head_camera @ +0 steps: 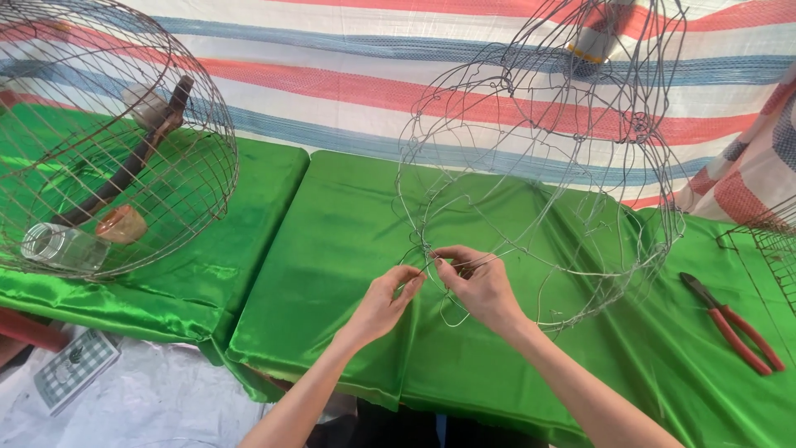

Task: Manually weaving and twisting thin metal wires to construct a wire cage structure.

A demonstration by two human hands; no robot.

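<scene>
In the head view, a half-built wire frame (539, 166) is standing on the green satin cloth (332, 249), and both hands are working at its lower front rim. The left hand (383, 305) is sitting just left of the rim's lowest wire, its fingers curled narrow and its thumb and forefinger pinching a thin strand there; the strand itself is too fine to follow against the cloth. The right hand (481, 286) is lying just right of the same spot, fingertips nearly meeting those of the left hand, fingers drawn in close around a wire, though which wire is hard to make out among the crossings. The top of the wire frame is running off the upper edge, and a grey cylinder with a yellow band (590, 41) up there is showing only in part. Far left of the wire frame, a finished round cage (108, 133) is being cropped by the picture's edge; inside it a dark perch (124, 166), a clear jar (62, 246) and a small brown cup (122, 224) are blurring behind the mesh. Well right of the wire frame, red-handled pliers (734, 323) are lying on the cloth, apart from both hands. Behind it a striped tarpaulin (348, 75) is hanging.
</scene>
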